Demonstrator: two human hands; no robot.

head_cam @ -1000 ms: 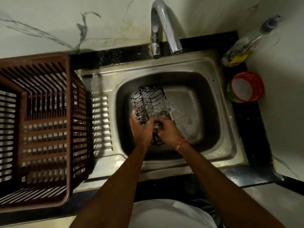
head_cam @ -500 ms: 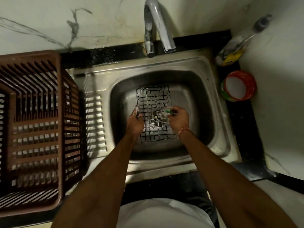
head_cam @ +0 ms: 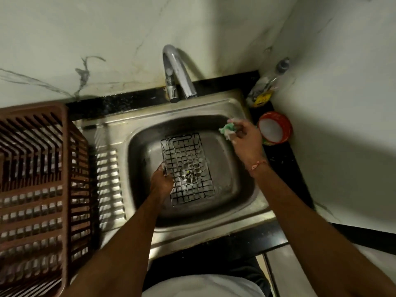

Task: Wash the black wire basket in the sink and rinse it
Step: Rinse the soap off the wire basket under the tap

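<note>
Black wire, slick with white suds, is what my left hand is clamping: my left grip is closing around the left rim of the black wire basket, which is lying open side up in the bowl of the steel sink, stretching away from that grip toward the far wall and to its right. My right hand is hovering over the sink's far right corner, well apart from the basket, its grip pinching a foamy green scrubber between fingertips and thumb. Just beyond that grip a red tub of white soap is sitting on the black tabletop, with a clear bottle behind it in the corner.

I am judging the scrubbing close to done and the rinse not begun; no water is showing at the tap. The risks I am seeing: one soapy grip on thin wire could slip, letting the basket clatter and tip in the bowl. The loosely pinched scrubber is dripping and could drop into the sink. Reaching toward the tub, my wrist could knock the bottle over. And foam lodged in the mesh crossings could survive a hurried rinse.
</note>
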